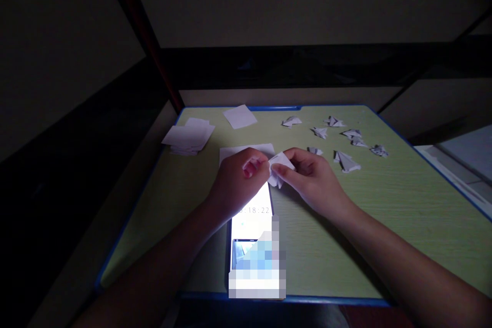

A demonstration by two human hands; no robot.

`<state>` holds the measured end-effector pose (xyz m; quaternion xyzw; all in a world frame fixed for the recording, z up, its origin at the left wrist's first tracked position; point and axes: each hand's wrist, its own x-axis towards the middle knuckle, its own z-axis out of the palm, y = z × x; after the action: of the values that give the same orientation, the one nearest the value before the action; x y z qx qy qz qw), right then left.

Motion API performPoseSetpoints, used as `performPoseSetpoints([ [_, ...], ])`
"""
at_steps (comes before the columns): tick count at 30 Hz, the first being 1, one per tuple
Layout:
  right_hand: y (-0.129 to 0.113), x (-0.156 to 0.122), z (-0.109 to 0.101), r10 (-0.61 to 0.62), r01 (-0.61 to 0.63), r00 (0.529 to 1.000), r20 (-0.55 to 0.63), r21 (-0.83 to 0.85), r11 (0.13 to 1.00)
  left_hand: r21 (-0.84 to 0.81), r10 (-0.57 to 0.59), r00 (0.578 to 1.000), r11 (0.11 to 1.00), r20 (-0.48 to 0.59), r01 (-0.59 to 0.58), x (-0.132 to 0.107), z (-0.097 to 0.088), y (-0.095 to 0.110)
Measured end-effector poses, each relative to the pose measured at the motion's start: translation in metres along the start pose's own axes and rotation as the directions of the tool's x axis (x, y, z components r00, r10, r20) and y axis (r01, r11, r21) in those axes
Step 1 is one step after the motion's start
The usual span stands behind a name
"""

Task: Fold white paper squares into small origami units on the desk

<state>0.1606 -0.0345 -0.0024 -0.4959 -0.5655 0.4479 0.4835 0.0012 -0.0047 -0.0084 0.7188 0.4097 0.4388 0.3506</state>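
Observation:
Both my hands meet over the middle of a green table [384, 225] with a blue rim. My left hand [238, 179] and my right hand [311, 177] pinch a small, partly folded white paper piece [280, 166] between their fingertips, just above the table. Under my left hand lies a lit phone [251, 225] showing a timer. A flat white paper sheet [234, 151] lies just beyond my left hand.
Several small folded paper figures [348, 161] are scattered over the table's far right. A stack of white paper squares [188, 138] sits at the far left and a single sheet [240, 116] at the back. The surroundings are dark.

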Motion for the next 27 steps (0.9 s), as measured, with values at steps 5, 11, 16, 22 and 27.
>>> performPoseSetpoints([
  [5,0.0010,0.0005,0.0005,-0.007,0.007,1.000,0.002,-0.018,1.000,0.036,0.044,0.999,0.998,-0.010,-0.044,-0.0013,0.0000,-0.0010],
  [11,0.0003,0.0003,0.0003,-0.013,0.013,1.000,0.005,-0.019,1.000,0.055,0.061,0.998,0.997,-0.006,-0.061,-0.0014,0.0000,-0.0021],
  [16,0.0008,0.0002,0.0007,-0.008,0.008,1.000,0.010,-0.035,0.999,0.056,0.049,0.999,0.997,-0.012,-0.048,-0.0007,0.0007,-0.0018],
  [22,-0.0042,-0.0031,-0.0050,-0.266,0.227,0.953,-0.142,-0.244,0.943,0.044,0.071,0.997,0.997,-0.033,-0.070,0.0014,-0.0012,-0.0007],
  [27,-0.0057,-0.0047,-0.0049,-0.417,0.352,0.907,-0.055,-0.444,0.824,0.071,0.097,0.995,0.993,-0.020,-0.095,-0.0001,-0.0013,-0.0027],
])
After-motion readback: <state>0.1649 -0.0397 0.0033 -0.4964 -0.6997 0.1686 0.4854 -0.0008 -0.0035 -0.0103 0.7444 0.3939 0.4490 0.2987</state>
